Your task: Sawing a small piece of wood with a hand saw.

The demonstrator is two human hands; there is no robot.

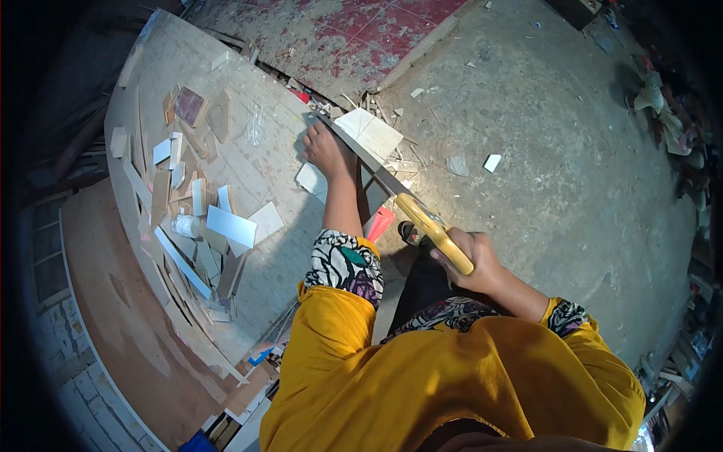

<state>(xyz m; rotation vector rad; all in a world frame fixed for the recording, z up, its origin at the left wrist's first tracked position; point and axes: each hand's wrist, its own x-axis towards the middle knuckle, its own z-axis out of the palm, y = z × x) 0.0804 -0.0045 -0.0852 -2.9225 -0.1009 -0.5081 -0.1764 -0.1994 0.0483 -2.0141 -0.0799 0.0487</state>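
Note:
My right hand (473,258) is closed around the yellow handle of a hand saw (431,228). The saw's blade (361,154) runs up and left to the edge of the wooden workbench (263,256). There it lies against a pale square board (370,132) that overhangs the bench edge. My left hand (328,149) presses flat on the bench beside the blade, right at that board. A small white offcut (312,181) lies just below my left hand.
Several wood and laminate offcuts (197,218) are piled on the left half of the bench. Scraps litter the concrete floor (542,151) to the right, including a white chip (492,162). A red painted patch (376,30) lies at the top. A brick wall (75,377) runs at the lower left.

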